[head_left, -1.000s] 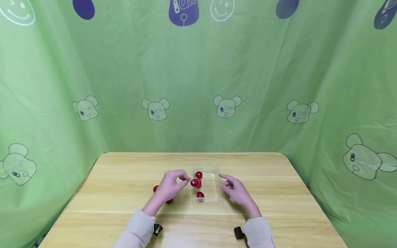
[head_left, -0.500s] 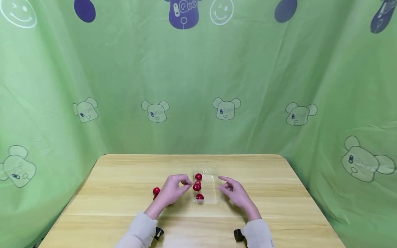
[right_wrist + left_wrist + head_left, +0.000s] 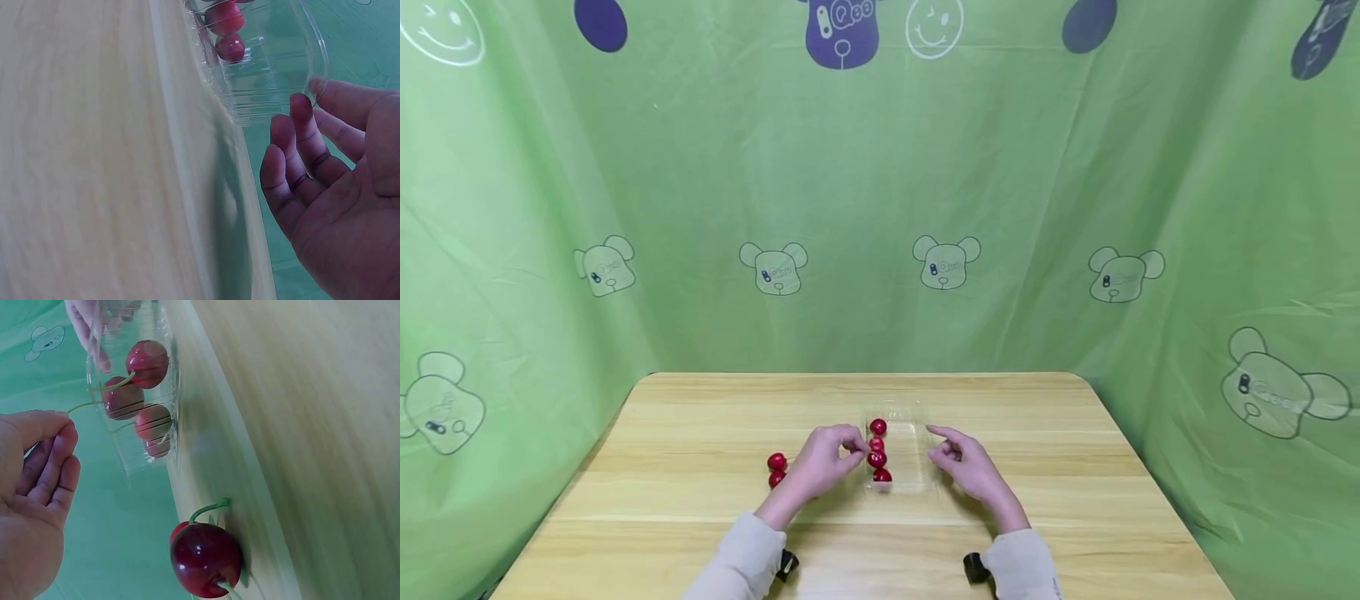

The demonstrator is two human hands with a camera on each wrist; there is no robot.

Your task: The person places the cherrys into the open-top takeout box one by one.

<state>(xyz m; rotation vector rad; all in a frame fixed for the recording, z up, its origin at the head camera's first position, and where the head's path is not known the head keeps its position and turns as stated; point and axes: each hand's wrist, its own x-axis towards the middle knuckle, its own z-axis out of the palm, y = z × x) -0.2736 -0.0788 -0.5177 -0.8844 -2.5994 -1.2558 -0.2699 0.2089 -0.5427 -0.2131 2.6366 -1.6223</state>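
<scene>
In the head view, my left hand [image 3: 829,461] pinches the stem of a red cherry [image 3: 876,459] that is down in a clear plastic box [image 3: 913,454]. The left wrist view shows the pinched stem [image 3: 84,406] running from fingertip and thumb over the box wall. Beside this cherry, several others, such as a cherry [image 3: 877,427] at the far end, form a row along the box's left side. My right hand [image 3: 972,467] is at the box's right side, fingers loosely bent; in the right wrist view a fingertip [image 3: 317,85] meets the rim.
Left of the box, cherries lie on the wooden table [image 3: 1075,467], among them a cherry [image 3: 777,461] partly beside my left forearm; the nearest is a dark cherry [image 3: 206,559] in the left wrist view. A green curtain [image 3: 865,167] surrounds the table.
The cherry on the pinched stem has come down and slightly right into the box, my left hand moving with it. My right hand stays almost where it was.
</scene>
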